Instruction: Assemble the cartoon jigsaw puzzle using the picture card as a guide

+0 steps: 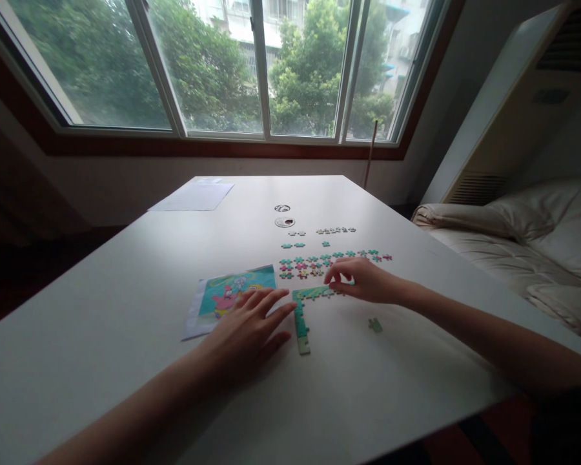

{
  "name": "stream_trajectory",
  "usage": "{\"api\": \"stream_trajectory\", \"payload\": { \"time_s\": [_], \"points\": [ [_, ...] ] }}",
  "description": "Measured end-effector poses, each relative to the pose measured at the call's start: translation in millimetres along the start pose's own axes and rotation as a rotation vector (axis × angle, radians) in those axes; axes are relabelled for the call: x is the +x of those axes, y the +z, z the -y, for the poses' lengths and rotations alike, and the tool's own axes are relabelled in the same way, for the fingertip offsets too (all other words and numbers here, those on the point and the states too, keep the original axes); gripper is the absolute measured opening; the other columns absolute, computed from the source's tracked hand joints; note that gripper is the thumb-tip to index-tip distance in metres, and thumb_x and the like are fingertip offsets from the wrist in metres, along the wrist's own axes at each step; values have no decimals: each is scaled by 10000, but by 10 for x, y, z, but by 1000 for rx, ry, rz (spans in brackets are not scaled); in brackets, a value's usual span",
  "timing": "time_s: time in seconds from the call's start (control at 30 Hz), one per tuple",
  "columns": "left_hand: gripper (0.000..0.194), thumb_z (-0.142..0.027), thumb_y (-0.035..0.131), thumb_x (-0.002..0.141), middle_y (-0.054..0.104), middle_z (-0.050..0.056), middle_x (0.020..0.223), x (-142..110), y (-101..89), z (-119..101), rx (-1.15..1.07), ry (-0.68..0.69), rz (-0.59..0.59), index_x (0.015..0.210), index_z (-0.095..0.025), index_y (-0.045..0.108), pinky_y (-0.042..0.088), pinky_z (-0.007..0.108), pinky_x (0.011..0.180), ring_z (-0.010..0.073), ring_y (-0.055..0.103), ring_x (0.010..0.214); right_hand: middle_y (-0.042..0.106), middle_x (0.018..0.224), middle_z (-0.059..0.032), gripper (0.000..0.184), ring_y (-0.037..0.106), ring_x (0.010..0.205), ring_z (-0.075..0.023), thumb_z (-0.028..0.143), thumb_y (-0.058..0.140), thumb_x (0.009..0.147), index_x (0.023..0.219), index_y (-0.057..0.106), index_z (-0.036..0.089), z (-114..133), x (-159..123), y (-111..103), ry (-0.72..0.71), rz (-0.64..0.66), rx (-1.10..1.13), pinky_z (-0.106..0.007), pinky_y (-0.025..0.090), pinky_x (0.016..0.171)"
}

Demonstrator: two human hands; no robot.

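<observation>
My left hand (pixel 249 326) lies flat on the white table (pixel 126 323), fingers stretched out, partly over a cartoon reference picture (pixel 223 294) and touching the joined puzzle strip (pixel 301 323). That strip forms an L: a top row (pixel 314 293) and a column running down toward me. My right hand (pixel 363 279) rests at the right end of the top row, fingertips pinched together over a piece there; the piece itself is too small to see clearly. Several loose pieces (pixel 319 261) lie in rows just beyond both hands.
One single piece (pixel 375 325) lies apart at the right. Two small round objects (pixel 284 221) and a sheet of paper (pixel 193 196) sit farther back. A bed with pale bedding (pixel 523 239) stands right of the table. Windows fill the far wall.
</observation>
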State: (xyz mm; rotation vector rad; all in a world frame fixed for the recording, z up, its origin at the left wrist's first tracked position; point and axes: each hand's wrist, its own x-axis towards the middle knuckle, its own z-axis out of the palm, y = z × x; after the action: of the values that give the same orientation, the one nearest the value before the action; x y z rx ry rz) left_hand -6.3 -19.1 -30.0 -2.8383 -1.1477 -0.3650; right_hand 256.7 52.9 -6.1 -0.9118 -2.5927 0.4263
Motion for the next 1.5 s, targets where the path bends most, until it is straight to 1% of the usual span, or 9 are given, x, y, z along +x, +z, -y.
{"api": "stream_trajectory", "payload": {
  "time_s": [0.2, 0.37, 0.5, 0.7, 0.8, 1.07, 1.2, 1.33, 1.5],
  "points": [
    [234, -264, 453, 906, 538, 67, 1220, -30, -152, -98, -117, 186, 41, 1123, -233, 536, 384, 433, 923, 247, 491, 1088, 621, 789, -31, 180, 524, 661, -108, 284, 574, 789, 911, 637, 167, -349, -293, -245, 126, 114, -17, -222, 405, 625],
    [259, -252, 458, 900, 574, 51, 1194, -60, -224, -148, -141, 218, 90, 1148, -241, 530, 379, 421, 936, 237, 508, 1069, 608, 751, -30, 251, 519, 628, -108, 345, 572, 779, 934, 631, 157, -460, -425, -330, 228, 145, 5, -221, 396, 590],
    [288, -276, 484, 885, 580, 45, 1195, -82, -221, -154, -155, 239, 102, 1170, -248, 521, 393, 415, 925, 241, 520, 1063, 582, 702, -14, 225, 517, 634, -111, 362, 569, 777, 853, 633, 160, -400, -451, -383, 244, 211, 5, -220, 380, 586],
    [297, -279, 502, 874, 598, 47, 1166, -74, -230, -186, -161, 244, 65, 1168, -247, 526, 393, 395, 932, 236, 539, 1051, 561, 680, 13, 305, 499, 602, -93, 404, 679, 681, 856, 631, 159, -177, -492, -376, 223, 457, 145, -197, 368, 542],
    [289, -280, 499, 874, 602, 53, 1156, -72, -226, -195, -157, 251, 56, 1159, -241, 529, 400, 389, 925, 236, 543, 1045, 557, 659, 20, 269, 486, 579, -81, 383, 675, 695, 827, 630, 154, -99, -501, -332, 229, 515, 195, -188, 356, 522],
    [327, -265, 514, 868, 591, 79, 1178, -87, -152, -346, -116, 264, 28, 1188, -198, 511, 409, 409, 915, 256, 540, 1056, 535, 655, 27, 231, 479, 571, -75, 361, 629, 759, 874, 619, 160, 93, -411, -121, 117, 413, 197, -178, 363, 515],
    [311, -306, 497, 884, 611, 83, 1147, -73, -156, -476, -123, 289, 28, 1172, -191, 525, 409, 383, 911, 239, 559, 1022, 558, 687, 10, 230, 500, 600, -84, 363, 587, 796, 905, 621, 163, 128, -376, -134, 65, 373, 187, -190, 392, 552],
    [282, -278, 462, 896, 619, 89, 1125, -62, -122, -579, -93, 312, 18, 1146, -166, 531, 423, 389, 883, 244, 561, 1007, 585, 714, -9, 222, 513, 627, -92, 345, 534, 832, 894, 630, 154, -30, -289, -274, 59, 287, 117, -206, 400, 585],
    [288, -211, 465, 868, 608, 98, 1127, -1, 17, -759, -37, 260, 0, 1138, -131, 524, 442, 409, 854, 267, 541, 1017, 579, 657, -1, 222, 490, 583, -86, 322, 525, 825, 865, 639, 136, -346, -47, -366, 97, 229, 72, -200, 377, 545]
  ]
}}
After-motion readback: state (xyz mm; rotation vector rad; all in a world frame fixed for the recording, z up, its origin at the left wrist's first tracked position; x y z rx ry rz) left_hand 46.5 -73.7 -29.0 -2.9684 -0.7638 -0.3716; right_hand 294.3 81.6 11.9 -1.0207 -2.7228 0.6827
